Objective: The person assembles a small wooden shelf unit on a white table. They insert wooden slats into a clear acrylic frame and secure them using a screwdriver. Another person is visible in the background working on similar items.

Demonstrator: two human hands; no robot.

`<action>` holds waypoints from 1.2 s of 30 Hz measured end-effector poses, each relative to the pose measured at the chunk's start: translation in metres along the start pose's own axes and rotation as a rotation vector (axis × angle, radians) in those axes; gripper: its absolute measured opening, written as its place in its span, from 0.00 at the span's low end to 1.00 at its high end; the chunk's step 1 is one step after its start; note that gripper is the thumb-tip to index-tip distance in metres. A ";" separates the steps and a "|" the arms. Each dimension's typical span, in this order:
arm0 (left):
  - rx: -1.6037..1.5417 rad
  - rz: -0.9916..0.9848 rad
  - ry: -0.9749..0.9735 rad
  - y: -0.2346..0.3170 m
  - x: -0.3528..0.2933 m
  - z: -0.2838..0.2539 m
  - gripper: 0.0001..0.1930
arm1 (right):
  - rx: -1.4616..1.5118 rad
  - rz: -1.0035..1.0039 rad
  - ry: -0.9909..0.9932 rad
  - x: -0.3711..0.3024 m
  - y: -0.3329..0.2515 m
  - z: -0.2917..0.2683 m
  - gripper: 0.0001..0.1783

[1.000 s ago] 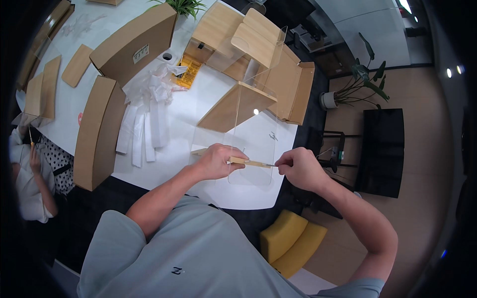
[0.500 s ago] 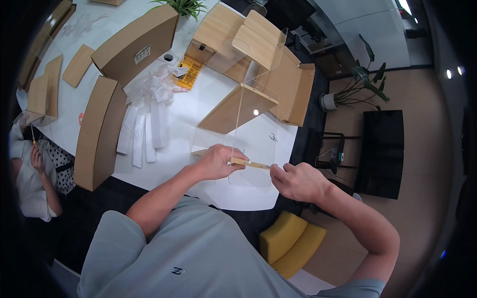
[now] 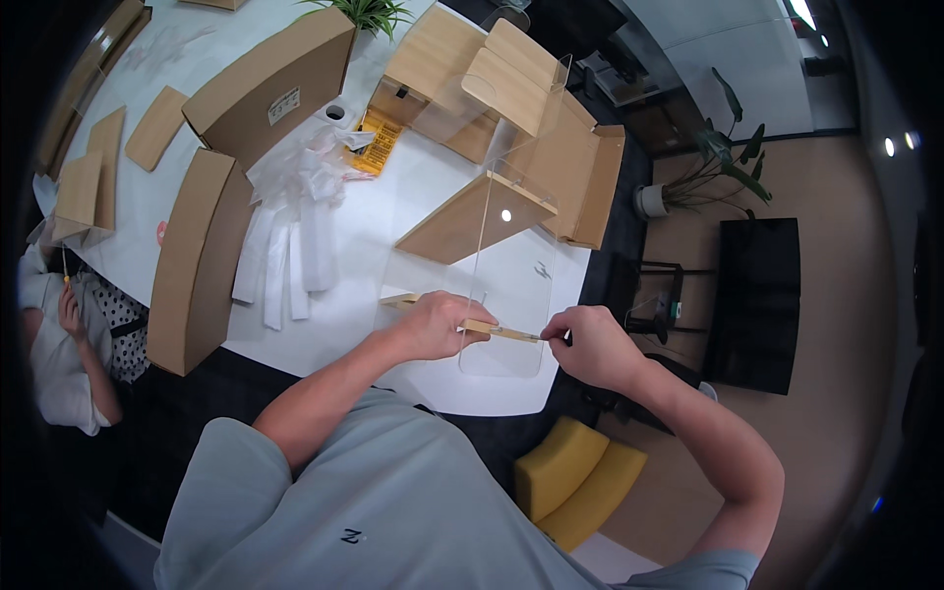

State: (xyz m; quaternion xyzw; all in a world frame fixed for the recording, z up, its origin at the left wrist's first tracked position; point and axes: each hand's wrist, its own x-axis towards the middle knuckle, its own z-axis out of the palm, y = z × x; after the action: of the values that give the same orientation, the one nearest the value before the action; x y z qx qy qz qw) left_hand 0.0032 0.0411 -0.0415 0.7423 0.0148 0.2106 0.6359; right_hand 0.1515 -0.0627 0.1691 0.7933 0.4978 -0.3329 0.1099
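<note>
My left hand is closed round a narrow light wooden board, seen edge-on, against a clear acrylic panel. Its fingers curl over the board's left end. From the right, my right hand pinches a thin metal tool that meets the board's right end. Fingers hide most of this tool, so its kind cannot be made out. Beyond the hands, a larger wooden board stands slanted behind the clear panel. Short metal pieces lie on the table to the right.
Cardboard boxes stand left, beside crumpled white packing strips and a yellow packet. A wood-and-acrylic unit and an open carton are at the back. Another person works far left. A yellow chair sits near right.
My right hand has drawn slightly right and away from the board's end, showing more of the thin tool. The board and clear panel have shifted a little to the right and nearer.
</note>
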 end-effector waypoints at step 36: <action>-0.034 -0.087 0.024 0.000 0.002 -0.009 0.13 | -0.645 -0.493 0.062 -0.003 -0.002 0.003 0.03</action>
State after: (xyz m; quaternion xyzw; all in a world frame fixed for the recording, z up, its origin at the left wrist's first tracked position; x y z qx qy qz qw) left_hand 0.0017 0.0495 -0.0398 0.7276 0.0514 0.1917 0.6567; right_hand 0.1477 -0.0649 0.1694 0.5847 0.7551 -0.1517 0.2549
